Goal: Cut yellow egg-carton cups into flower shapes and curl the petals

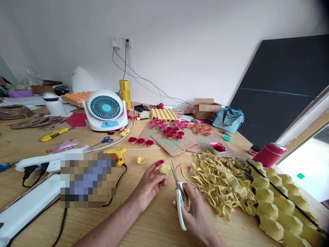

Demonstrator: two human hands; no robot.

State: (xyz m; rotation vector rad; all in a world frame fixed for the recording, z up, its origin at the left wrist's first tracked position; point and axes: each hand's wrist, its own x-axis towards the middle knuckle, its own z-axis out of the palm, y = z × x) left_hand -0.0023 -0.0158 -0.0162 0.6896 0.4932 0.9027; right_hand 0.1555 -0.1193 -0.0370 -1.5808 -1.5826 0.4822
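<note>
Two bare hands above the table (159, 226); clock read from the wearer, 12 straight ahead. Right hand (197, 210), nearest: fingers wrapped round white handles of scissors (179, 202), blades slightly parted, tips up toward 12. Left hand (149, 181): thumb and fingertips in a narrow pinch on a small yellow cup (164, 169), at 12, just left of the blades; blade contact can't be told. Cup looks like pressed paper: likely very light, dry, not slippery, thin-walled, semi-stiff, easy to crush or tear. Best hold: light pinch at the thicker base, rim left free; scissors by the handles. At 2 to 3, bumpy yellow egg tray (279, 207), same sort of stuff. At 1 to 2, pile of yellow scraps (223, 183), torn-looking, probably limp. Loose yellow cup (141, 160) at 11. Dish (218, 153) at 1 has dark red stuff in it, probably paint. Beyond, at 12, red and pink flowers (173, 132) on cardboard. At 1, blue bag (228, 121), contents hidden. Farther, between 12 and 1, box (205, 112), flap up, insides not visible.
</note>
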